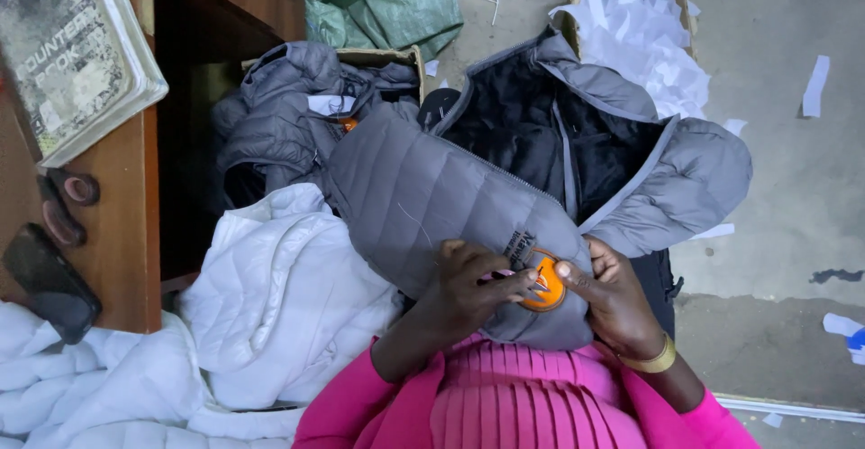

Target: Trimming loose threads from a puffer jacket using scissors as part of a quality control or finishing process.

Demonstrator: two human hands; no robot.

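Seen from above, a person in a pink pleated top sits with a grey quilted jacket (pixel 423 197) spread over the lap, its dark lining open toward the top. Both hands meet at a round orange patch (pixel 546 280) on the jacket's front. The left hand (pixel 464 291) is closed narrowly, pinching a small pink tool whose kind cannot be told, against the patch's left edge. The right hand (pixel 613 296), a gold bangle at its wrist, presses a thumb on the patch's right edge, fingers curled under the fabric. To the left lies a heap of white quilted jackets (pixel 279 305), with another grey jacket (pixel 279 116) in a cardboard box beyond. A wooden desk (pixel 126 224) at far left carries a worn book (pixel 63 44), scissors (pixel 63 206) and a dark phone (pixel 50 282). The concrete floor (pixel 793 188) is strewn with white paper scraps; a box of scraps (pixel 640 26) stands at top right, beside a green sack (pixel 378 3).
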